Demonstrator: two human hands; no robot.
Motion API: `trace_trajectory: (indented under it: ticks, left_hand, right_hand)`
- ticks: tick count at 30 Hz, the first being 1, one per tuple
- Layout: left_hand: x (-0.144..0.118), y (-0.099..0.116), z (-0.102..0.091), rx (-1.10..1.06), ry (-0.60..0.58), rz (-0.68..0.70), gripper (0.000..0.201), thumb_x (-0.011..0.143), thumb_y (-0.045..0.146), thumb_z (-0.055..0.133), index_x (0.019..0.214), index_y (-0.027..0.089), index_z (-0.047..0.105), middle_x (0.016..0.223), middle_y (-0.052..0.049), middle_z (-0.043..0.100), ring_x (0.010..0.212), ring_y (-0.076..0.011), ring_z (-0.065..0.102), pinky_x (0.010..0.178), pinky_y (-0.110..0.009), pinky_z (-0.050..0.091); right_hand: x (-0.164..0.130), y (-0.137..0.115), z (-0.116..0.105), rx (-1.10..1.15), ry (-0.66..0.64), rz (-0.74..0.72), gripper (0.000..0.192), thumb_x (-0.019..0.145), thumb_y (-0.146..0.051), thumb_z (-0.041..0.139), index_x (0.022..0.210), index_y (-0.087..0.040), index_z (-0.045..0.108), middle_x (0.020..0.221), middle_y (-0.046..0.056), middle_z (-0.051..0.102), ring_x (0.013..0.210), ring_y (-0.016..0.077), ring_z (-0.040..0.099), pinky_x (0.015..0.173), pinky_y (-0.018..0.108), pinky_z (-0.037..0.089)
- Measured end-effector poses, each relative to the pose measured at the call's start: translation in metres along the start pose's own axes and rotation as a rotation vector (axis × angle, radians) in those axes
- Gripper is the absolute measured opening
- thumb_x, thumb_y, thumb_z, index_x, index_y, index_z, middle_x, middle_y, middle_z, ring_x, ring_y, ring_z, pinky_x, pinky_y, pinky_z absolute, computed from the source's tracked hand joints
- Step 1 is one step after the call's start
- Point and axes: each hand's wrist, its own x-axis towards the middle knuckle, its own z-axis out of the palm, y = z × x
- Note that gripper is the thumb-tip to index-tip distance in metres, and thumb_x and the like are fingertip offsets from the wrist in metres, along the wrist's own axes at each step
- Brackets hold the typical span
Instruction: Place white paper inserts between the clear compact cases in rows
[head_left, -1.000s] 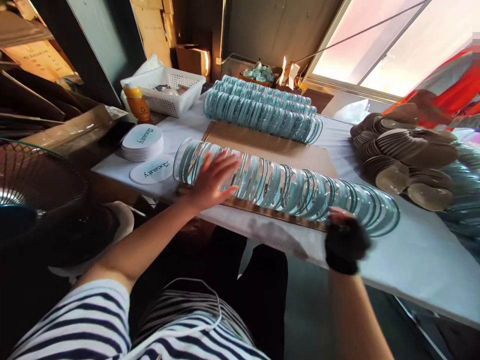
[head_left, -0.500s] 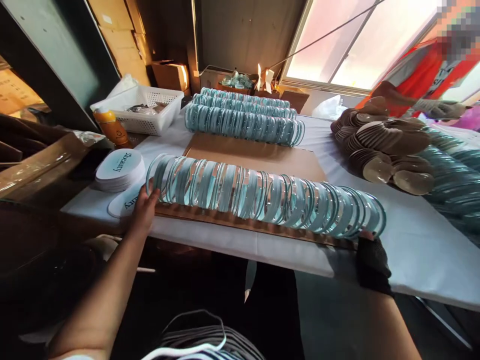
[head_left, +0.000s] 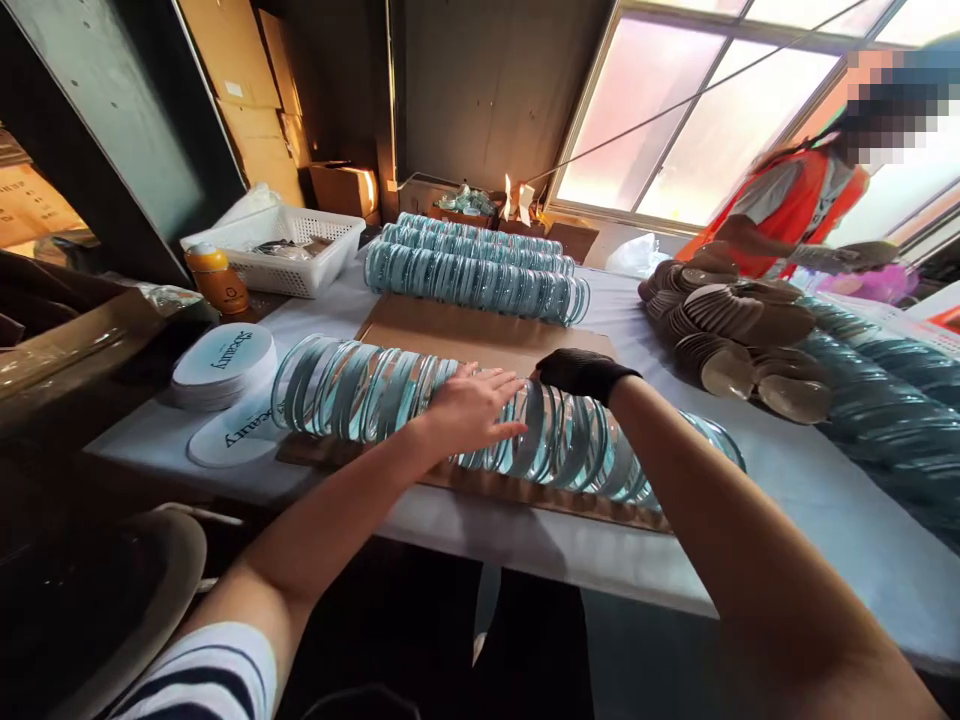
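Note:
A long row of round, glassy discs with pale teal rims (head_left: 352,390) stands on edge along the near side of the table. My bare left hand (head_left: 476,405) lies flat across the top middle of this row, fingers spread and pointing right. Just right of it, my right hand (head_left: 589,375), in a dark glove, rests on the row's upper far side with its fingers stretched left; their tips are partly hidden. Under the row lies a brown cardboard sheet (head_left: 487,335).
More disc rows (head_left: 480,285) lie behind. At left are printed white oval cards (head_left: 225,360), an orange bottle (head_left: 217,280) and a white basket (head_left: 330,260). Brown oval stacks (head_left: 720,325) and more glassy discs (head_left: 862,380) lie right, near a person in an orange vest (head_left: 814,205).
Both my hands have left the row's two ends and come inward to its middle. The row stays on the cardboard. My view has tilted up slightly.

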Motion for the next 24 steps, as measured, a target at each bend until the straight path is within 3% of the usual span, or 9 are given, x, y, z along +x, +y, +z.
trace_trajectory:
  ticks: [4,9,13,19,24]
  left_hand:
    - [-0.002,-0.001,0.015,0.034,0.032,0.003,0.061,0.094,0.056,0.049,0.142,0.018,0.048,0.147,-0.009,0.052,0.137,-0.0237,0.047,0.118,-0.049,0.031]
    - [-0.005,-0.003,0.018,0.046,0.052,0.008,0.064,0.093,0.061,0.047,0.142,0.02,0.048,0.146,-0.008,0.052,0.135,-0.0249,0.05,0.116,-0.05,0.034]
    - [-0.003,-0.003,0.02,0.022,0.051,0.015,0.065,0.093,0.062,0.045,0.143,0.02,0.047,0.147,-0.008,0.051,0.137,-0.0251,0.047,0.118,-0.051,0.032]
    - [-0.005,-0.003,0.017,0.016,0.045,0.009,0.061,0.092,0.056,0.05,0.141,0.019,0.049,0.146,-0.008,0.052,0.136,-0.0236,0.048,0.117,-0.048,0.033]
    - [-0.004,-0.003,0.015,0.032,0.041,-0.011,0.06,0.094,0.053,0.05,0.142,0.018,0.049,0.145,-0.009,0.053,0.134,-0.0241,0.05,0.116,-0.048,0.031]
  right_hand:
    - [0.027,-0.007,-0.015,0.025,-0.107,-0.097,0.029,0.084,-0.018,0.056,0.105,-0.018,0.076,0.1,0.004,0.076,0.084,0.0147,0.068,0.073,0.022,0.049]
    - [0.016,-0.03,-0.029,-0.185,-0.108,-0.013,0.026,0.081,-0.022,0.061,0.099,-0.011,0.077,0.095,0.016,0.075,0.086,0.0256,0.07,0.072,0.032,0.05]
    - [0.015,-0.03,-0.033,-0.286,-0.14,-0.006,0.03,0.081,-0.029,0.063,0.103,-0.013,0.076,0.099,0.017,0.074,0.089,0.0285,0.071,0.07,0.034,0.05]
    - [0.021,-0.015,-0.015,-0.102,-0.063,-0.003,0.03,0.082,-0.028,0.058,0.102,-0.016,0.076,0.096,0.01,0.075,0.082,0.0212,0.069,0.066,0.027,0.046]
    - [0.007,-0.023,-0.012,0.045,0.012,0.102,0.027,0.084,-0.02,0.052,0.098,-0.015,0.075,0.099,0.008,0.075,0.088,0.0184,0.068,0.07,0.023,0.045]
